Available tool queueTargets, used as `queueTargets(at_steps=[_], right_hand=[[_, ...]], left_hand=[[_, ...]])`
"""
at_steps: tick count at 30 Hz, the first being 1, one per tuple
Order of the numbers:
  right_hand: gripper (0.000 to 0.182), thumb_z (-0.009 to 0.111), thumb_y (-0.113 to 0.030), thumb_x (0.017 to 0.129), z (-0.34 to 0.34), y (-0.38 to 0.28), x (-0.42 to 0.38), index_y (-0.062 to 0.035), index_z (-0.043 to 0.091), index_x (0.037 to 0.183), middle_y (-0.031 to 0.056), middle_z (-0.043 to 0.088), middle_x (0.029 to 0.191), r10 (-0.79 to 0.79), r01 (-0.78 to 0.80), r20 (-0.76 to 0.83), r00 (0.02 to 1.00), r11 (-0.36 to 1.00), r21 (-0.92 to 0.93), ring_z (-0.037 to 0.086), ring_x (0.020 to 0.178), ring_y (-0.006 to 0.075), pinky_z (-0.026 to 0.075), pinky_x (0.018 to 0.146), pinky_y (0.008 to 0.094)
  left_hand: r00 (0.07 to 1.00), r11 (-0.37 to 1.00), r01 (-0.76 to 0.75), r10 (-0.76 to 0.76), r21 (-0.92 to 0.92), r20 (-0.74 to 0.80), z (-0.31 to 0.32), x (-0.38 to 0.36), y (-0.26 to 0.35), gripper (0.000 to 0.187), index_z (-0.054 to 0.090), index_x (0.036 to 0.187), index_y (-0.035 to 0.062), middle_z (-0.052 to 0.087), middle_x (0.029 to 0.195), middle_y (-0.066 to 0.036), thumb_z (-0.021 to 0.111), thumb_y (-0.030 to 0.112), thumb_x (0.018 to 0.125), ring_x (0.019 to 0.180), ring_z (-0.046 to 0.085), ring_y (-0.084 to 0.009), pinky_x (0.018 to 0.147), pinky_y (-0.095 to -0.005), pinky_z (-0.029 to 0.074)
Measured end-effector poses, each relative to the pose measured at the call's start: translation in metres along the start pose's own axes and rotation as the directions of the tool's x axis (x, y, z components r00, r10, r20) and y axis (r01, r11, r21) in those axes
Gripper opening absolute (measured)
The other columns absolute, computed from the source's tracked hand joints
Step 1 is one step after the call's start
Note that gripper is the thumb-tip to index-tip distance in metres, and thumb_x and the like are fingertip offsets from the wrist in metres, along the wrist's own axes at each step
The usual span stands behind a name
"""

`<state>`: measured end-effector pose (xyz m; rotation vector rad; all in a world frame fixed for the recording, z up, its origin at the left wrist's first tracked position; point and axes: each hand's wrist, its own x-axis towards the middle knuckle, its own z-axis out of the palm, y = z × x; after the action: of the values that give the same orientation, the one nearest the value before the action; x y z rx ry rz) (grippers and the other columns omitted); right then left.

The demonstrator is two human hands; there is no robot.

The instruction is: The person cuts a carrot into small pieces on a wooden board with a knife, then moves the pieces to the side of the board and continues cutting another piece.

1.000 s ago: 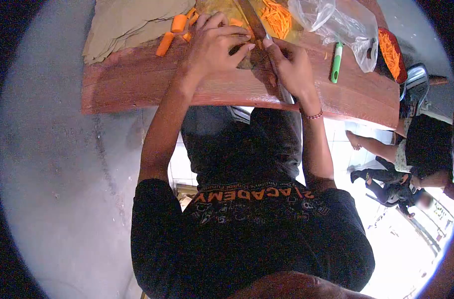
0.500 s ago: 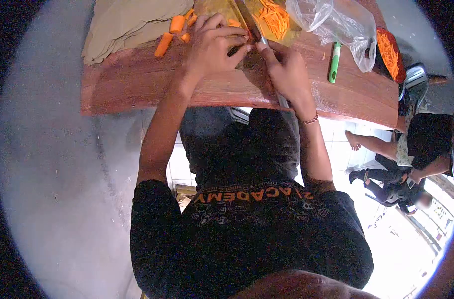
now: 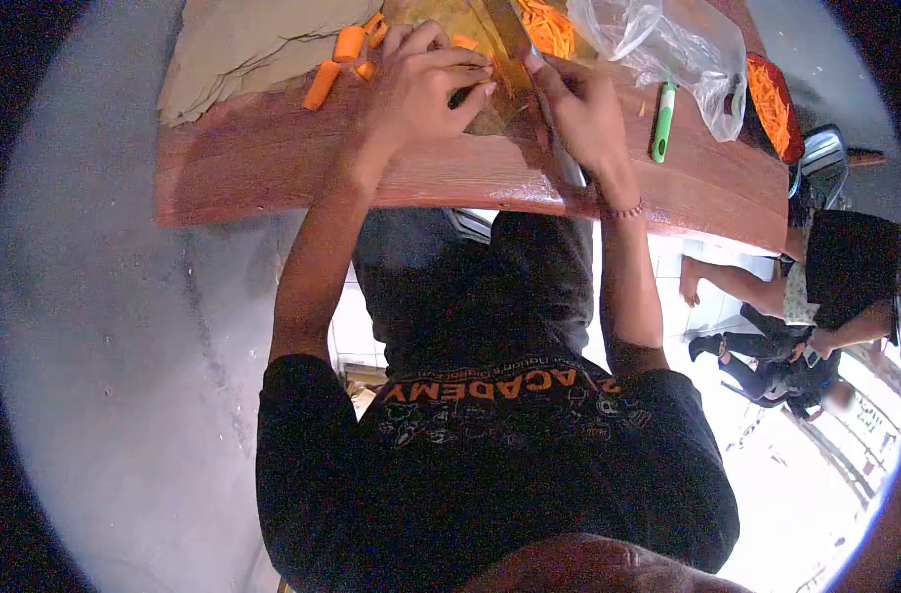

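Note:
My right hand (image 3: 589,114) is wrapped round the handle of a knife (image 3: 509,28), whose blade points away from me over a yellowish cutting board (image 3: 426,12). Just left of the blade, my left hand (image 3: 426,84) has its fingers bent and thumb drawn in, holding a carrot piece (image 3: 498,75) mostly hidden by the fingers. Several carrot chunks (image 3: 349,44) lie to the left of that hand. Beyond the blade, on the right, sits a pile of carrot strips (image 3: 549,30).
A clear plastic bag (image 3: 668,44) and a green-handled peeler (image 3: 663,124) lie right on the wooden table (image 3: 273,168). A red container of carrot strips (image 3: 770,104) stands at its right edge. Brown paper (image 3: 243,49) covers the left back. Other people (image 3: 851,267) are at the far right.
My right hand has shifted slightly right and away from my left fingers, taking the knife with it. The left hand stays nearly in place.

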<state>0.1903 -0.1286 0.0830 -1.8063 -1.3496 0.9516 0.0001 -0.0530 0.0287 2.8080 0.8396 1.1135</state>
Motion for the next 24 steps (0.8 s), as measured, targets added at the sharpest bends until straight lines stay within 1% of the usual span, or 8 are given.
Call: queueTargets(at_steps=[2,6,11,14,16,19,22,24], right_hand=[[0.038,0.057,-0.035,0.099,0.001,0.004,-0.008,0.0017,0.069,0.099,0.0167,0.068,0.067,0.057,-0.058,0.029,0.998,0.998,0.034,0.068,0.062,0.0235,0.053,0.064,0.0408],[0.038,0.059,-0.035,0.098,0.009,0.019,-0.017,0.0023,0.070,0.097,0.0163,0.067,0.067,-0.037,0.036,-0.037,0.999,0.999,-0.023,0.065,0.059,0.0224,0.051,0.061,0.0404],[0.038,0.062,-0.035,0.097,0.011,0.011,-0.023,0.0017,0.070,0.097,0.0165,0.068,0.068,-0.056,0.053,-0.037,0.998,0.996,-0.067,0.065,0.059,0.0223,0.051,0.061,0.0407],[0.039,0.062,-0.037,0.096,0.015,0.015,-0.024,0.0010,0.070,0.098,0.0186,0.069,0.072,-0.035,0.035,-0.053,0.998,0.999,-0.009,0.068,0.063,0.0261,0.052,0.063,0.0421],[0.038,0.059,-0.036,0.097,0.019,0.020,-0.020,0.0005,0.070,0.100,0.0219,0.069,0.075,-0.117,0.107,-0.086,0.989,0.988,-0.112,0.070,0.067,0.0339,0.053,0.065,0.0442],[0.037,0.057,-0.035,0.098,0.021,0.008,-0.014,0.0000,0.070,0.103,0.0257,0.069,0.078,-0.112,0.097,-0.073,0.991,0.978,-0.184,0.069,0.075,0.0421,0.053,0.068,0.0465],[0.038,0.056,-0.035,0.098,0.022,-0.002,0.006,0.0000,0.070,0.103,0.0286,0.068,0.082,-0.098,0.082,-0.065,0.993,0.973,-0.216,0.068,0.081,0.0462,0.053,0.071,0.0491],[0.039,0.055,-0.036,0.098,0.023,-0.006,0.019,0.0005,0.070,0.103,0.0293,0.068,0.082,-0.111,0.095,-0.072,0.991,0.974,-0.207,0.068,0.082,0.0464,0.053,0.072,0.0496]], left_hand=[[1.000,1.000,0.010,-0.010,-0.022,0.000,0.003,-0.001,-0.001,0.019,0.081,0.087,0.0143,0.075,0.094,0.006,0.072,0.030,0.082,0.091,0.056,-0.0169,0.089,-0.0386,0.039],[0.998,1.000,0.028,-0.028,-0.004,0.053,0.001,-0.004,-0.002,0.017,0.080,0.094,0.0183,0.075,0.104,0.007,0.075,0.029,0.081,0.097,0.060,-0.0190,0.097,-0.0418,0.041],[0.998,1.000,0.009,-0.011,0.029,0.067,-0.001,-0.003,-0.001,0.017,0.080,0.095,0.0194,0.075,0.105,0.007,0.073,0.028,0.082,0.097,0.060,-0.0188,0.095,-0.0408,0.043],[0.996,0.999,0.025,-0.027,0.033,0.089,-0.004,-0.001,0.002,0.017,0.080,0.095,0.0191,0.075,0.105,0.006,0.073,0.027,0.082,0.097,0.060,-0.0190,0.093,-0.0416,0.042],[0.994,0.999,0.040,-0.043,0.035,0.100,-0.003,-0.002,0.002,0.017,0.080,0.095,0.0188,0.075,0.105,0.006,0.073,0.027,0.082,0.097,0.060,-0.0190,0.093,-0.0420,0.042],[0.991,0.998,0.058,-0.057,0.000,0.117,0.001,-0.005,-0.002,0.018,0.080,0.095,0.0179,0.075,0.105,0.005,0.073,0.028,0.082,0.097,0.060,-0.0197,0.092,-0.0420,0.041],[0.997,0.999,-0.008,0.005,0.040,0.075,0.003,-0.004,-0.005,0.019,0.080,0.095,0.0173,0.075,0.106,0.005,0.074,0.029,0.081,0.097,0.060,-0.0204,0.092,-0.0422,0.041],[0.999,0.999,-0.041,0.041,0.001,0.021,0.006,-0.004,-0.009,0.019,0.080,0.089,0.0132,0.075,0.095,0.004,0.073,0.029,0.081,0.093,0.058,-0.0186,0.091,-0.0412,0.039]])
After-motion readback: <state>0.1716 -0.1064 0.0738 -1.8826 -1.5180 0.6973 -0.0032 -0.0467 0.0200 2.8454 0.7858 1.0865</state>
